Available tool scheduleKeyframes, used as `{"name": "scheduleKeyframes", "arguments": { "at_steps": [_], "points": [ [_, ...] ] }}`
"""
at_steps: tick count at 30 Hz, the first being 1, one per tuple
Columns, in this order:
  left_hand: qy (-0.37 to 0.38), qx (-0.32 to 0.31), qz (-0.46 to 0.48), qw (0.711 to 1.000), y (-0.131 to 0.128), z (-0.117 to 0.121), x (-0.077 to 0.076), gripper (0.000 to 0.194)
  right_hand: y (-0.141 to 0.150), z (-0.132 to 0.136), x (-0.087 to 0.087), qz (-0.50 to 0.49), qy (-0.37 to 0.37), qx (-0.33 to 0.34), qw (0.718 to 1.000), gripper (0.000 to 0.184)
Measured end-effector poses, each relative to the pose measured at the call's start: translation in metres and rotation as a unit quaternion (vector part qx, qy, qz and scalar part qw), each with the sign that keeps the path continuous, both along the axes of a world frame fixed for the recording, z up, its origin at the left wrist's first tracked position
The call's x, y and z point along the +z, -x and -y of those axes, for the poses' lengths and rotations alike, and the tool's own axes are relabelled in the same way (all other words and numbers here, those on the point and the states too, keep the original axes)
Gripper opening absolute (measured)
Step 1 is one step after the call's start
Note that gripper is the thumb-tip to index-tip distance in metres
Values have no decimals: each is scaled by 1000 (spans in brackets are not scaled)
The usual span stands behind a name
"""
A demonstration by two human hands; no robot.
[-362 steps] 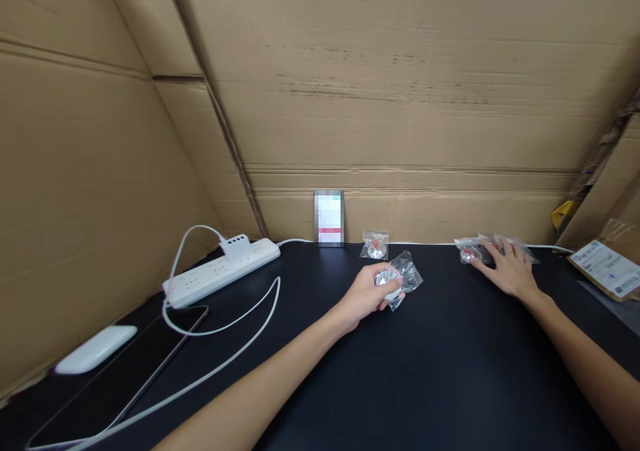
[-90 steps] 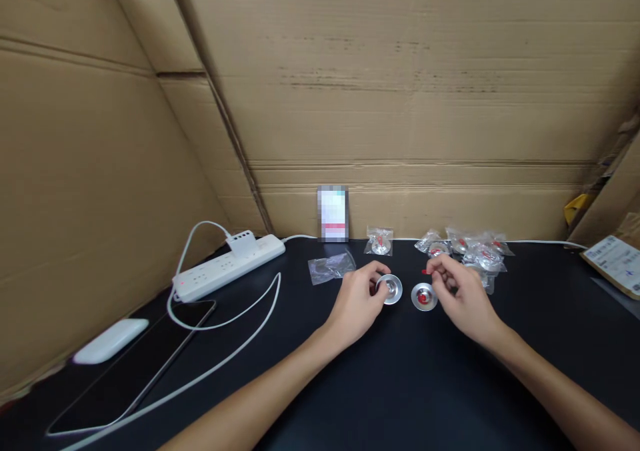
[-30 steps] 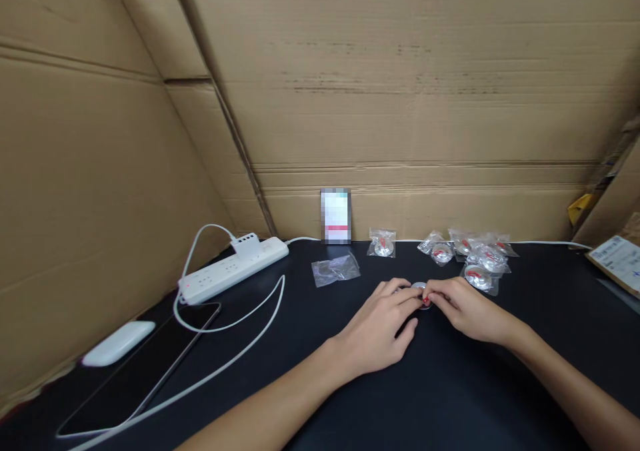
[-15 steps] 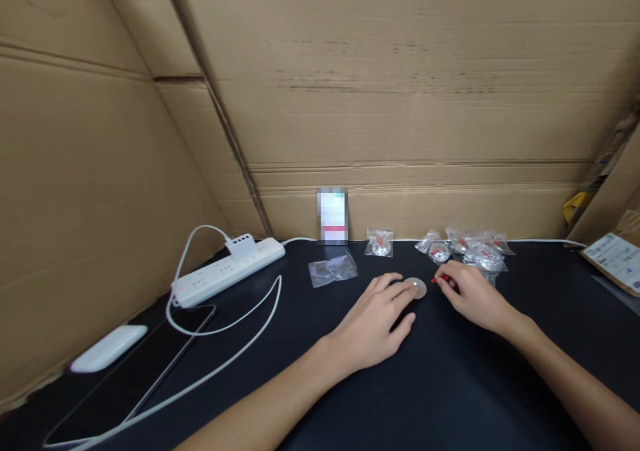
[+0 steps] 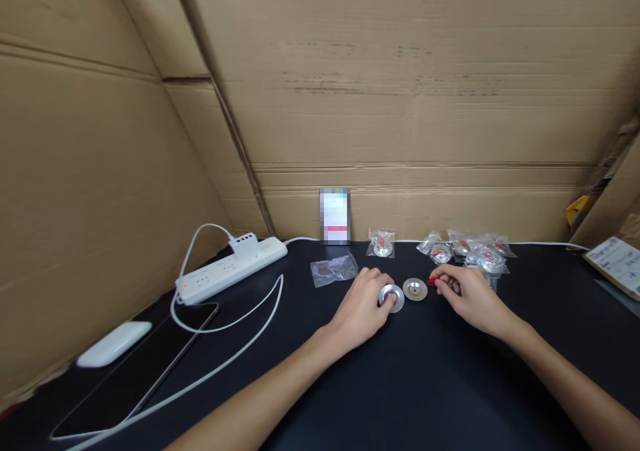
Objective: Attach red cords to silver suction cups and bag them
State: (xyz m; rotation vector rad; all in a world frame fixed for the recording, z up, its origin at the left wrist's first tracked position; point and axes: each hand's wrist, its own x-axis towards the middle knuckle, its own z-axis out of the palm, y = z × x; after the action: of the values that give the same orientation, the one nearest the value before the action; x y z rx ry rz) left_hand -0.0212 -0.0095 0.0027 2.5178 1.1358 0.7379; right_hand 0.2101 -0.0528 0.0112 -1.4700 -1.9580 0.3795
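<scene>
Cardboard walled the upper frame, above my black tabletop. At left, a white power strip lay beyond a dark tablet. My left hand, at the centre, held a silver disc, thumb in its hollow and fingers curled close at its edge. My right hand was right of it. Near the left hand lay a flat clear bag. Right of centre, clustered clear bags contained round metal pieces with red parts; a lone clear bag above my left hand contained the same. A duller disc lay flat between my hands. My right thumb and forefinger pinched something small and red.
</scene>
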Motion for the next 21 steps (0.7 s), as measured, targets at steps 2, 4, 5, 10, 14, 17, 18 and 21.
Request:
{"name": "scheduleKeyframes", "arguments": {
  "at_steps": [2, 4, 5, 10, 14, 17, 18, 21],
  "points": [
    [41, 22, 29, 999, -1, 0, 2, 10, 2, 0, 0, -46, 12, 8, 999, 20],
    [78, 41, 70, 994, -1, 0, 4, 7, 5, -1, -2, -101, 23, 17, 994, 21],
    [95, 47, 94, 990, -1, 0, 5, 7, 6, -2, -4, -130, 28, 22, 991, 21],
    [240, 31, 238, 941, -5, -2, 2, 13, 9, -4, -6, -218, 50, 35, 974, 28],
    [354, 11, 325, 877, -9, 1, 5, 19, 15, 1, 1, -273, 61, 59, 958, 25],
    [391, -16, 366, 844, -12, 7, 13, 19, 22, 3, 3, -305, 67, 74, 947, 22],
    [397, -27, 375, 837, -12, 9, 15, 19, 24, 4, 2, -315, 68, 74, 944, 23],
    [413, -45, 386, 824, -15, 13, 20, 17, 29, 5, -1, -325, 53, 62, 942, 23]
  ]
}}
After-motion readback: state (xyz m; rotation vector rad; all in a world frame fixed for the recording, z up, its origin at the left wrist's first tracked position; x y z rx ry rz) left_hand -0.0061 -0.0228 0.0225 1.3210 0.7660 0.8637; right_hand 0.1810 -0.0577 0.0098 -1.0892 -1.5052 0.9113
